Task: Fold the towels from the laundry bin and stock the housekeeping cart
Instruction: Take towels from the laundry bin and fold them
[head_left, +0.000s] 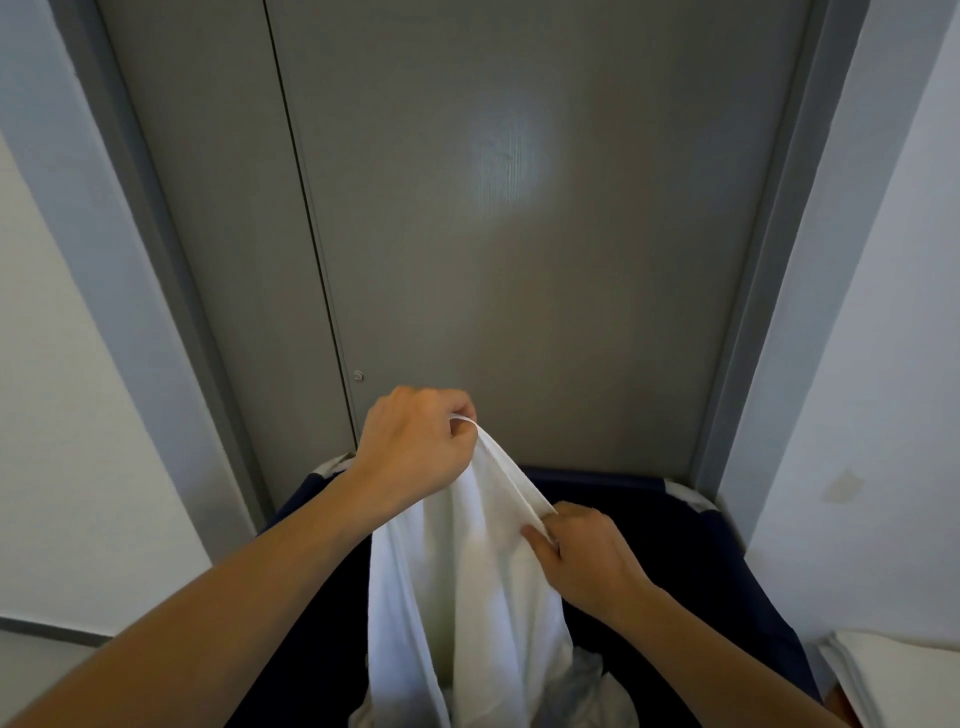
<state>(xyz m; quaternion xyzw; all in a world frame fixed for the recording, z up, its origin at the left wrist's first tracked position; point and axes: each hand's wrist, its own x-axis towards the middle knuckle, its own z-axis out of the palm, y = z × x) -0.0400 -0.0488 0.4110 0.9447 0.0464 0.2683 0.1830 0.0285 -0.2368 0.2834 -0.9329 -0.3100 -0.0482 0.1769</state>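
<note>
Above the dark laundry bin (691, 525), left hand (415, 447) pinches a white towel (467, 571) corner up high while right hand (582, 556) pinches its edge lower, likely finding corners to fold; folded towels (893, 670) sit right.

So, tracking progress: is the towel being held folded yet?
Not folded. The towel hangs loose from both hands, left and right, over the bin.

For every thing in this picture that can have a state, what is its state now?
Left hand: pinches the towel's top edge.
Right hand: pinches the same edge lower down.
White towel: unfolded, hanging into the bin.
Laundry bin: open, holds more linen.
Grey door: closed.
Folded towels: stacked at right.
</note>
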